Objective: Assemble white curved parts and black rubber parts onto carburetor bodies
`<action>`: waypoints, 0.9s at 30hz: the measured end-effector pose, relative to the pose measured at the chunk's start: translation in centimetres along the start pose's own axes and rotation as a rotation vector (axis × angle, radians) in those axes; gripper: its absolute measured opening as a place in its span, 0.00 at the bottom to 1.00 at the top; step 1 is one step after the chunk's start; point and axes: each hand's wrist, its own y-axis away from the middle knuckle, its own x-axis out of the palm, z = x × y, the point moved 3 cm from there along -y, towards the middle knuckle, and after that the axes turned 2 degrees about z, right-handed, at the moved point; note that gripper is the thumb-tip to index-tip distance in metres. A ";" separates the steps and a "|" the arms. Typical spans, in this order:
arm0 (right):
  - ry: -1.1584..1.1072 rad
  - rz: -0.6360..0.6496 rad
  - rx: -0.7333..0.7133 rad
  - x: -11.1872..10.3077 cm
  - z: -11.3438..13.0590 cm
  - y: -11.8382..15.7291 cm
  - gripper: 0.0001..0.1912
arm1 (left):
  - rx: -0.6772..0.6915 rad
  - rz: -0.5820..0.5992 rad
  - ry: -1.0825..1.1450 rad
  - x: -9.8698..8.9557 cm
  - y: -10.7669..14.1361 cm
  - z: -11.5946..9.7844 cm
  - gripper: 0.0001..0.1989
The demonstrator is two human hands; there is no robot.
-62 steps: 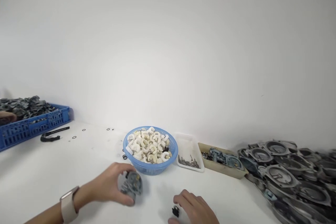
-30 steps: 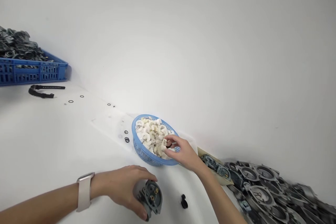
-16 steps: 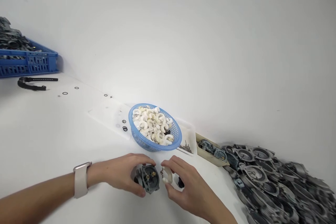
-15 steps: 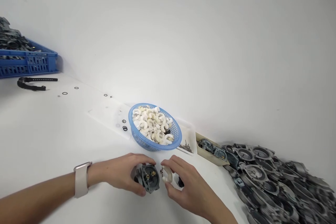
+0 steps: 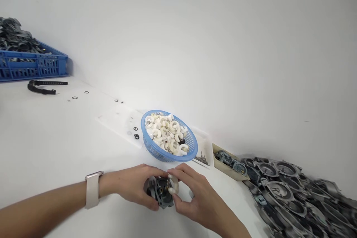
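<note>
My left hand (image 5: 138, 186) is closed around a grey metal carburetor body (image 5: 161, 192), its open bowl side with brass jets turned to the right. Between the thumb and fingers of my right hand (image 5: 192, 197) is a white C-shaped carburetor float (image 5: 174, 185). The float is at the right edge of the open bowl; whether it touches the metal I cannot tell. A small dark thing shows partly behind my right fingers. Just beyond both hands stands a round blue basket (image 5: 150, 148) heaped with white floats (image 5: 167, 132).
To the right lie a white tray (image 5: 209, 147) with small pins, a cream box (image 5: 231, 171) of metal parts and a pile of grey castings (image 5: 295, 193). A blue crate (image 5: 52, 65), a black watch (image 5: 41, 86) and black rings (image 5: 136, 136) are on the left.
My right hand has brought the float leftward, up to the open bowl of the carburetor body. The view has shifted slightly, so the surroundings appear a little farther right.
</note>
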 end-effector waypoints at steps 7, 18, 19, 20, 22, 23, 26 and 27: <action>-0.055 -0.017 0.002 -0.2 0.0 -0.4 0.20 | -0.007 -0.014 -0.017 -0.1 0.0 0.1 0.26; 0.131 -0.118 -0.041 1.1 -1.0 0.2 0.17 | -0.012 -0.037 -0.045 0.0 0.1 0.3 0.28; 0.160 -0.114 -0.051 1.5 -0.8 0.4 0.17 | -0.013 -0.036 -0.043 0.0 0.1 0.2 0.29; 0.170 -0.111 -0.061 1.8 -0.7 0.6 0.17 | -0.015 -0.035 -0.045 0.0 0.1 0.2 0.30; 0.144 -0.119 -0.083 2.3 -0.4 1.2 0.16 | -0.023 -0.033 -0.047 -0.1 0.1 0.0 0.33; 0.126 -0.135 -0.096 2.4 -0.4 1.5 0.16 | -0.025 -0.031 -0.047 -0.1 0.1 -0.1 0.34; 0.113 -0.195 -0.127 2.7 -0.4 2.2 0.16 | -0.014 -0.028 -0.051 -0.2 0.1 -0.3 0.33; 0.120 -0.211 -0.131 2.8 -0.5 2.4 0.17 | -0.008 -0.029 -0.054 -0.2 0.1 -0.3 0.33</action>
